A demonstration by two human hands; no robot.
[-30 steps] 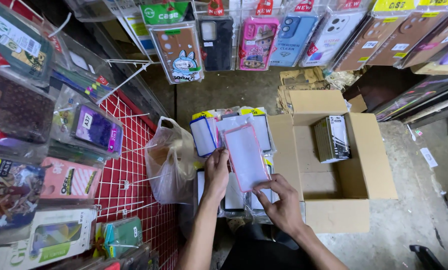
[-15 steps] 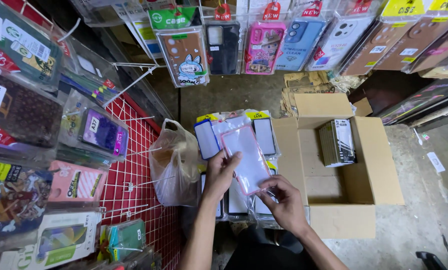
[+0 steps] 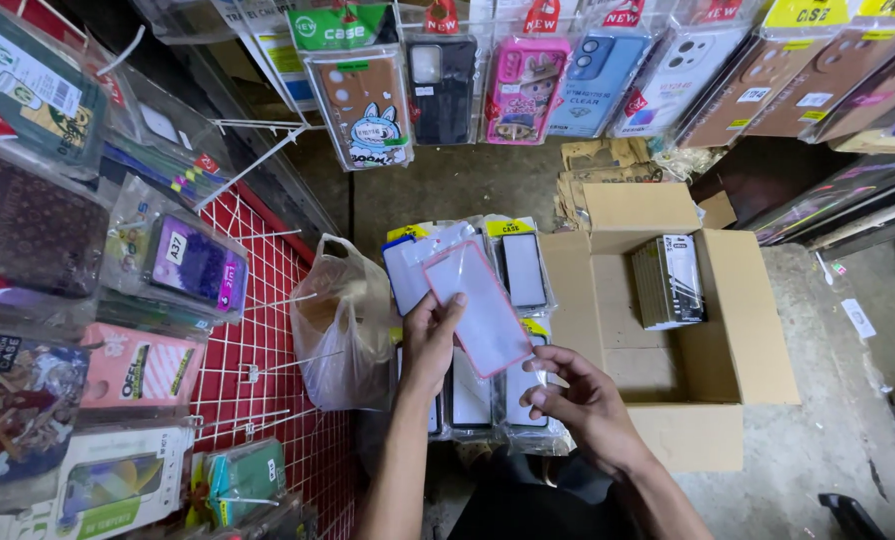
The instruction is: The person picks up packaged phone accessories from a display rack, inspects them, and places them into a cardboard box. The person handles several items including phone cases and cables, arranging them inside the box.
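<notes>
Now left fingers [image 3: 445, 312] around pink-rimmed case [image 3: 477, 308]

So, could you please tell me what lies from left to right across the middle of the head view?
Red grid rack → plastic bag → left hand → pink-edged case → cardboard box, with a stack of cases inside.

A pink-rimmed clear phone case [image 3: 477, 310] sits at centre; at nine o'clock a red wire grid [image 3: 267, 350]; at three, a brown cardboard box [image 3: 737, 330].
</notes>
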